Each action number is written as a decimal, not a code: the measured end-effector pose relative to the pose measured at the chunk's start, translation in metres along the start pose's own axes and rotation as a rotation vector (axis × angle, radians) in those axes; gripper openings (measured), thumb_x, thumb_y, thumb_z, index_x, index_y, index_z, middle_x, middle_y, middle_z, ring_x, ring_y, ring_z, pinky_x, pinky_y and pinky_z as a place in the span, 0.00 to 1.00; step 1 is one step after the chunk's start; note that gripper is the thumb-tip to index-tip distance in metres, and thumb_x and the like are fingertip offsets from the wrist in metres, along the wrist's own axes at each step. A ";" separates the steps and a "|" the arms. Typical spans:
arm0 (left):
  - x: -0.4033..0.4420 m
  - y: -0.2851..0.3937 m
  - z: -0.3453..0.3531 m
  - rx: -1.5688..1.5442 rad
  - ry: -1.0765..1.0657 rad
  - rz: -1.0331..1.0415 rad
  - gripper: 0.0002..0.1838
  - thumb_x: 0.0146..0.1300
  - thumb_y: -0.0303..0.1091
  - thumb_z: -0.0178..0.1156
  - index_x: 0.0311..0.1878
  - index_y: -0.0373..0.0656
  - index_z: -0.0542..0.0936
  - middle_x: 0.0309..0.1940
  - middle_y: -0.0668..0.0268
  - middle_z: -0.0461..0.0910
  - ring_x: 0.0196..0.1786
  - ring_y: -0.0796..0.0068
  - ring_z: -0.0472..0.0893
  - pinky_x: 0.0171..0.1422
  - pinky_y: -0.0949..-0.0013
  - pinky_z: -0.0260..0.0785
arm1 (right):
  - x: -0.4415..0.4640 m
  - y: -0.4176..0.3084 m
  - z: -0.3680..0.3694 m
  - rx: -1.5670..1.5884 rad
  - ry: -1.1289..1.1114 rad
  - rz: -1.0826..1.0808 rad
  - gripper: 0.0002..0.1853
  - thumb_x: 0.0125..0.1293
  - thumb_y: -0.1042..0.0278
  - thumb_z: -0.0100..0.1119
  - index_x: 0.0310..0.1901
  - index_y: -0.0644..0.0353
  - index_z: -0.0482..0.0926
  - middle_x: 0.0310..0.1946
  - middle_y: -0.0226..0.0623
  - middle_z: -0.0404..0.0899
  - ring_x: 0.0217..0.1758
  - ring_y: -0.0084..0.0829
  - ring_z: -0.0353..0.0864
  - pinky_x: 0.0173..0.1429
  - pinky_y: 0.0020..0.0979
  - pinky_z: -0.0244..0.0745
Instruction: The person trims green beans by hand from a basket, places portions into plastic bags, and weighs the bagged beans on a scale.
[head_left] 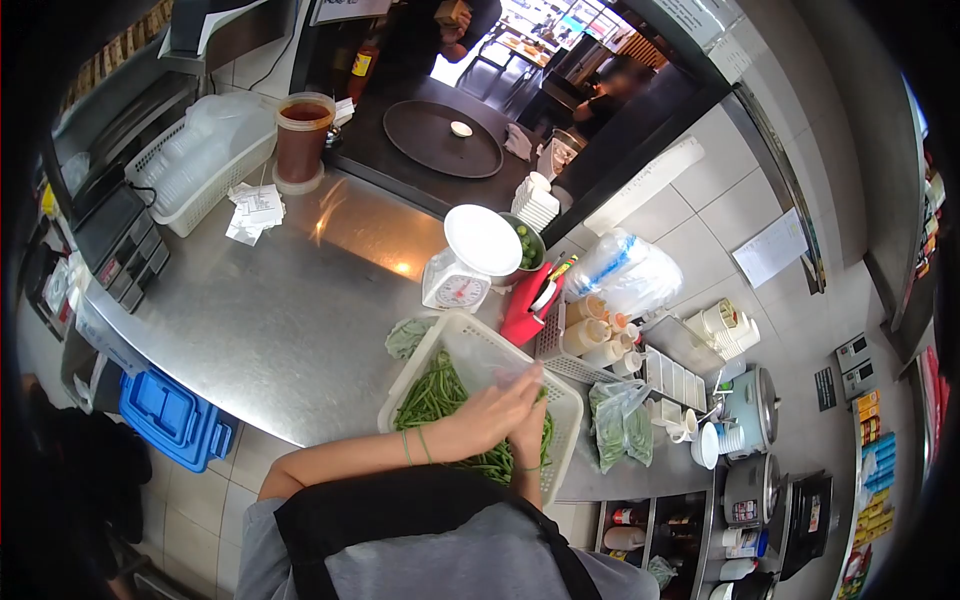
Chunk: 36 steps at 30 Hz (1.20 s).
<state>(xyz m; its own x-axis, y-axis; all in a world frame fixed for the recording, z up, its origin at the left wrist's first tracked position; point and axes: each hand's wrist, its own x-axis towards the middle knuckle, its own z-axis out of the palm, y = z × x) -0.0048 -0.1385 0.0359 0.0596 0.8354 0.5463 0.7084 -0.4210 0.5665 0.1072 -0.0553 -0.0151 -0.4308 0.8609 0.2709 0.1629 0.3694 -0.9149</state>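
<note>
A white plastic basket (pixel 572 400) full of green beans (pixel 437 395) sits on the steel counter right in front of me. Over the beans, my left hand (pixel 497 408), with thin green bands round its wrist, pinches a clear plastic bag (pixel 478 372). My right hand (pixel 527 428) is closed close against it at the same bag, its fingers partly hidden behind the left. Just beyond the basket stands a white kitchen scale (pixel 460 288) with a round pan. A small bag of greens (pixel 407 338) lies by the basket's far left corner.
Right of the basket are a crate of sauce bottles (pixel 590 340), a bag of green vegetables (pixel 620 425) and a red pouch (pixel 526 306). A tub of brown liquid (pixel 303 140) and receipts (pixel 256 212) stand far left. Other people are beyond the pass window and at lower left.
</note>
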 end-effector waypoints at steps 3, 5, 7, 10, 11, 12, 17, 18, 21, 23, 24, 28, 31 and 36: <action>-0.001 0.016 0.013 -0.085 -0.213 0.071 0.29 0.50 0.24 0.54 0.57 0.22 0.62 0.67 0.44 0.54 0.40 0.45 0.79 0.38 0.57 0.75 | -0.001 0.003 0.000 -0.071 -0.013 -0.026 0.08 0.57 0.78 0.58 0.39 0.68 0.75 0.32 0.36 0.78 0.35 0.29 0.76 0.42 0.31 0.71; -0.001 0.027 0.026 -0.140 -0.433 0.137 0.30 0.52 0.27 0.54 0.58 0.22 0.61 0.67 0.45 0.54 0.42 0.47 0.79 0.39 0.58 0.76 | -0.001 0.007 0.001 -0.121 -0.013 -0.043 0.08 0.57 0.78 0.58 0.39 0.68 0.75 0.32 0.37 0.78 0.35 0.30 0.76 0.42 0.31 0.71; 0.000 0.027 0.025 -0.189 -0.399 0.236 0.29 0.55 0.30 0.52 0.59 0.23 0.61 0.68 0.45 0.52 0.46 0.50 0.79 0.41 0.58 0.76 | -0.002 0.008 0.001 -0.162 -0.019 -0.074 0.08 0.57 0.78 0.58 0.39 0.68 0.75 0.32 0.37 0.79 0.35 0.30 0.77 0.42 0.31 0.72; -0.006 0.021 0.038 -0.328 -0.268 0.420 0.29 0.57 0.32 0.51 0.61 0.25 0.60 0.70 0.47 0.50 0.51 0.53 0.77 0.44 0.59 0.76 | -0.005 0.010 0.002 -0.237 -0.024 -0.117 0.08 0.57 0.78 0.57 0.39 0.68 0.75 0.33 0.38 0.79 0.35 0.31 0.77 0.42 0.31 0.72; -0.008 0.018 0.044 -0.383 -0.210 0.490 0.29 0.58 0.32 0.50 0.61 0.26 0.60 0.70 0.48 0.49 0.53 0.53 0.77 0.45 0.59 0.76 | -0.005 0.011 0.002 -0.266 -0.024 -0.132 0.09 0.57 0.78 0.57 0.39 0.68 0.75 0.33 0.38 0.79 0.35 0.31 0.77 0.42 0.31 0.72; -0.011 0.018 0.047 -0.391 -0.262 0.465 0.30 0.57 0.31 0.51 0.61 0.27 0.60 0.70 0.49 0.49 0.55 0.54 0.75 0.45 0.59 0.76 | -0.004 0.012 0.002 -0.291 -0.020 -0.146 0.09 0.57 0.78 0.57 0.39 0.68 0.75 0.33 0.38 0.79 0.35 0.32 0.77 0.42 0.31 0.72; -0.008 0.013 0.039 -0.366 -0.460 0.294 0.32 0.54 0.27 0.53 0.63 0.28 0.59 0.70 0.51 0.51 0.61 0.55 0.70 0.49 0.60 0.75 | -0.006 0.021 -0.001 -0.428 0.007 -0.234 0.09 0.57 0.77 0.57 0.40 0.69 0.75 0.33 0.39 0.79 0.36 0.33 0.78 0.43 0.32 0.72; -0.006 0.013 0.035 -0.371 -0.450 0.301 0.33 0.52 0.24 0.52 0.64 0.28 0.59 0.70 0.50 0.52 0.63 0.56 0.68 0.52 0.61 0.74 | -0.006 0.019 -0.001 -0.459 0.010 -0.256 0.09 0.57 0.77 0.57 0.40 0.69 0.75 0.34 0.39 0.79 0.36 0.33 0.78 0.43 0.32 0.72; -0.001 0.014 0.034 -0.491 -0.119 0.542 0.34 0.48 0.20 0.52 0.63 0.28 0.59 0.70 0.50 0.52 0.65 0.55 0.67 0.56 0.62 0.72 | -0.006 0.022 -0.003 -0.572 -0.016 -0.342 0.09 0.57 0.77 0.57 0.40 0.69 0.75 0.34 0.40 0.80 0.36 0.34 0.78 0.43 0.32 0.72; -0.002 0.014 0.030 -0.473 -0.204 0.432 0.38 0.46 0.16 0.50 0.66 0.33 0.57 0.71 0.54 0.50 0.66 0.58 0.65 0.56 0.63 0.73 | -0.002 0.029 -0.007 -0.658 -0.040 -0.415 0.09 0.57 0.77 0.57 0.40 0.69 0.75 0.34 0.40 0.80 0.36 0.35 0.79 0.43 0.32 0.72; -0.002 0.016 0.027 -0.466 -0.248 0.379 0.40 0.45 0.15 0.48 0.67 0.35 0.56 0.72 0.56 0.49 0.67 0.60 0.64 0.56 0.64 0.73 | -0.001 0.030 -0.009 -0.696 -0.049 -0.448 0.09 0.57 0.77 0.57 0.40 0.69 0.75 0.34 0.40 0.80 0.36 0.35 0.79 0.43 0.32 0.72; 0.004 0.017 -0.005 -0.388 -0.241 0.271 0.39 0.46 0.14 0.49 0.67 0.32 0.55 0.71 0.53 0.50 0.67 0.58 0.63 0.63 0.62 0.67 | 0.009 0.031 -0.020 -0.828 -0.115 -0.653 0.09 0.57 0.77 0.57 0.41 0.69 0.75 0.35 0.41 0.80 0.37 0.36 0.79 0.44 0.33 0.72; 0.010 0.015 -0.019 -0.363 -0.181 0.216 0.38 0.46 0.14 0.49 0.66 0.30 0.55 0.70 0.49 0.52 0.66 0.55 0.64 0.65 0.62 0.64 | 0.018 0.026 -0.030 -0.876 -0.201 -0.812 0.10 0.57 0.77 0.56 0.41 0.69 0.75 0.35 0.42 0.80 0.37 0.37 0.79 0.44 0.33 0.72; 0.029 -0.008 -0.039 -0.437 -0.055 0.064 0.43 0.46 0.16 0.52 0.70 0.37 0.52 0.71 0.52 0.51 0.47 0.66 0.79 0.48 0.67 0.74 | 0.031 -0.078 -0.039 -0.796 -0.613 -0.227 0.12 0.58 0.77 0.56 0.44 0.69 0.75 0.40 0.48 0.79 0.40 0.44 0.81 0.47 0.34 0.73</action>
<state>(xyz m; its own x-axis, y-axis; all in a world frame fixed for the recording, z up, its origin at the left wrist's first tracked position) -0.0357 -0.1244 0.0713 0.1392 0.8153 0.5621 0.3390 -0.5726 0.7465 0.1155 -0.0438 0.0758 -0.8673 0.4977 0.0087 0.4659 0.8178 -0.3378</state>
